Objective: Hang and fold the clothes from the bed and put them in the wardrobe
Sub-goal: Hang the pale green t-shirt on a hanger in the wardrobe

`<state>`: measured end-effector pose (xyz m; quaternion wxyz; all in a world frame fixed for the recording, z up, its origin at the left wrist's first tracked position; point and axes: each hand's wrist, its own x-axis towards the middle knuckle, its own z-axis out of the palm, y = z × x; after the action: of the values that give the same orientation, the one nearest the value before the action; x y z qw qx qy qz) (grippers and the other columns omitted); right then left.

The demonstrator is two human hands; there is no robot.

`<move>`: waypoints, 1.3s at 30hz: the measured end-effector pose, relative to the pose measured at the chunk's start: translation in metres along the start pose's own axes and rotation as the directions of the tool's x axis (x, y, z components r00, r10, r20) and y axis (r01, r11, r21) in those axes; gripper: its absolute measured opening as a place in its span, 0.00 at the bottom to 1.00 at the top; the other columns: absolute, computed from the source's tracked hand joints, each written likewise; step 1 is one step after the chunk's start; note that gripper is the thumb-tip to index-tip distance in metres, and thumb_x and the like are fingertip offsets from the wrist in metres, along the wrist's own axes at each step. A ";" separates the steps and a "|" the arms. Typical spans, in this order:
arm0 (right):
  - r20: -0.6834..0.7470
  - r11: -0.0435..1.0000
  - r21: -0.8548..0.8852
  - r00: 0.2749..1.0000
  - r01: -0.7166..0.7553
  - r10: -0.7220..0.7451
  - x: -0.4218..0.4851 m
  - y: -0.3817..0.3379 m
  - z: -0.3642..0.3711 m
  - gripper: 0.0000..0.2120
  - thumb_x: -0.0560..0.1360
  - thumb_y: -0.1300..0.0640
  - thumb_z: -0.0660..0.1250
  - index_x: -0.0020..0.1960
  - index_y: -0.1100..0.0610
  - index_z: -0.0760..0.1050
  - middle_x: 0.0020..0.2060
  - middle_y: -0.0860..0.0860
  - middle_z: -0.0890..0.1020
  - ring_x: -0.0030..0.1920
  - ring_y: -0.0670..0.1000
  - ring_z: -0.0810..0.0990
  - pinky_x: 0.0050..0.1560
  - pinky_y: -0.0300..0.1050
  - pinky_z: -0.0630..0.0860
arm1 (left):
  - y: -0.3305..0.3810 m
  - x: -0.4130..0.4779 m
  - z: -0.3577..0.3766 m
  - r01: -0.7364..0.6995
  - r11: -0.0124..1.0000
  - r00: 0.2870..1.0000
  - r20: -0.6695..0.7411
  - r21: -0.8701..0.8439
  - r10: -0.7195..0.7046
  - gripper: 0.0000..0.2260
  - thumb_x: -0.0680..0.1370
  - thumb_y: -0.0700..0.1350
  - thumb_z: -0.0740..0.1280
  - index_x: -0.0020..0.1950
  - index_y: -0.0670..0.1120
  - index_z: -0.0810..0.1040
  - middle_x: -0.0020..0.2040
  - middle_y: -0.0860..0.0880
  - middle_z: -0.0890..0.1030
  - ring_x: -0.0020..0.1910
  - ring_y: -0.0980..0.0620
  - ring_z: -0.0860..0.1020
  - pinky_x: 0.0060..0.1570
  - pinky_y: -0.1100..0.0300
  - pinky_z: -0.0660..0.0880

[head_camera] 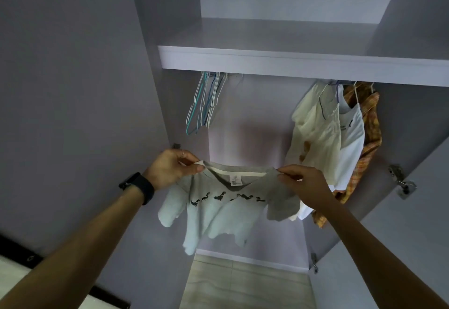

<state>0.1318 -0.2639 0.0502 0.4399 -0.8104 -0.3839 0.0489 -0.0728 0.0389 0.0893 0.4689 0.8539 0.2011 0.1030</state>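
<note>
The left hand [170, 167] and right hand [298, 179] each pinch a shoulder of the small grey T-shirt [226, 206], stretching it flat in front of the open wardrobe [291, 60], probably so a hanger can go in. Empty wire hangers [206, 102] hang at the rail's left, hung shirts [335, 133] at its right, under a bare lilac shelf; pale floor tiles [243, 284] below

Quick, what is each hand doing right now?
Left hand: pinches one shoulder of the grey T-shirt.
Right hand: pinches the other shoulder of the same shirt.
</note>
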 end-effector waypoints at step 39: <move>0.254 0.998 0.000 0.965 -0.065 0.063 0.219 -0.015 0.095 0.17 0.80 0.46 0.67 0.65 0.53 0.73 0.60 0.48 0.80 0.58 0.53 0.79 0.53 0.41 0.69 | 0.033 0.012 -0.014 0.333 0.041 0.743 -0.289 0.942 0.604 0.08 0.70 0.40 0.77 0.49 0.45 0.84 0.39 0.47 0.79 0.45 0.43 0.79 0.62 0.34 0.65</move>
<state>0.2371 -0.0493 0.0607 0.3887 -0.8077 -0.4103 0.1678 -0.0592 0.0389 0.1240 -0.3663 0.8493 0.2674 0.2702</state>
